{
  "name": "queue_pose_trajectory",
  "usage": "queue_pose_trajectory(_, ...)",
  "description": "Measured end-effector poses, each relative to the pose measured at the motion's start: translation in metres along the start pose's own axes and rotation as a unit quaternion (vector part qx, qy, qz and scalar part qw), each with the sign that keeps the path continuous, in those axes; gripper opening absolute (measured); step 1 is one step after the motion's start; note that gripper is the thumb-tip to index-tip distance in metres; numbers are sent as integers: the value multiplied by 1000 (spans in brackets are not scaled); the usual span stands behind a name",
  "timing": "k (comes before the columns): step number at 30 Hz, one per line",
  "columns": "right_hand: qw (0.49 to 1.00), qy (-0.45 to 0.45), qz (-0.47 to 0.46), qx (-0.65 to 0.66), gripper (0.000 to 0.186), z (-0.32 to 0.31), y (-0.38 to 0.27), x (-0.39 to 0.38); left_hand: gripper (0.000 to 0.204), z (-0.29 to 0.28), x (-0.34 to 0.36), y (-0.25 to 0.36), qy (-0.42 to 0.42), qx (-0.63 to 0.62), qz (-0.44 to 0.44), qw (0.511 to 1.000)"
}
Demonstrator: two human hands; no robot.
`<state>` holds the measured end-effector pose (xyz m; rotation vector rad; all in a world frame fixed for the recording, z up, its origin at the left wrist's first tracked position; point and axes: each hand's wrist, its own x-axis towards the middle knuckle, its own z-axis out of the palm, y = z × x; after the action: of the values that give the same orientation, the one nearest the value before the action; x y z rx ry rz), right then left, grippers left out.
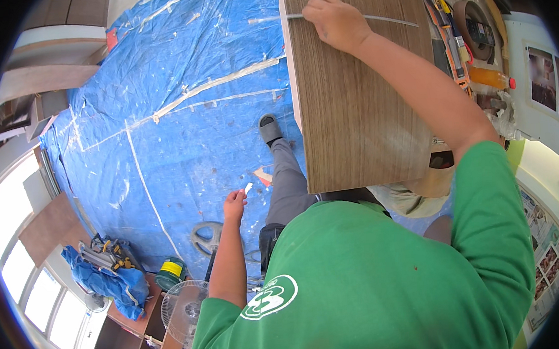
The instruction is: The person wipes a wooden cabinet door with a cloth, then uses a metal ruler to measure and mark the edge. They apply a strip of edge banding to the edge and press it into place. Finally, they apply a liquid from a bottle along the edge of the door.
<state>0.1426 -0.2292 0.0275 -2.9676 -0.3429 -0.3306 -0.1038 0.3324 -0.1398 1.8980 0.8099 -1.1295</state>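
My right hand (pixel 336 25) is closed over a long, thin, pale grey strip (pixel 393 20) near the far end of a brown wood-grain cabinet or box (pixel 361 107). One end of the strip sticks out past the cabinet's left edge, over the blue sheet; the other curves across the wood-grain top. Low on my left, away from the cabinet, my left hand (pixel 234 206) pinches a small white piece (pixel 248 187) between its fingertips. I cannot make out what kind of piece it is.
Blue plastic sheeting (pixel 183 148) with tape strips covers the floor. Right of the cabinet lie tools (pixel 453 45), a brown tape roll (pixel 476 31) and an orange drink bottle (pixel 492 78). A fan (pixel 184 309), a green tub (pixel 170 273) and a blue bag (pixel 111 284) stand lower left.
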Motion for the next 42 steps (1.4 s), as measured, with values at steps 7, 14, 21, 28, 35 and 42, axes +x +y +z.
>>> queue_pose_trajectory(7,992,-63,-96,57,13,-23,-20,-42,39,6,-2,12,-3,7,36,999)
queue_pose_trajectory(14,998,60,22,4,7,-9,21,13,38,10,-7,56,-16,23,84,996)
queue_pose_trajectory(21,999,-2,-19,26,13,-6,22,-7,40,6,-13,61,-20,25,87,996)
queue_pose_trajectory(28,985,-109,-91,95,13,-35,-17,-62,41,17,-22,86,-20,72,183,980)
queue_pose_trajectory(35,954,-57,135,260,9,-73,-40,-96,58,103,-126,253,38,338,622,705)
queue_pose_trajectory(42,851,-94,323,404,20,-88,-34,-117,64,133,-95,351,90,406,683,601)
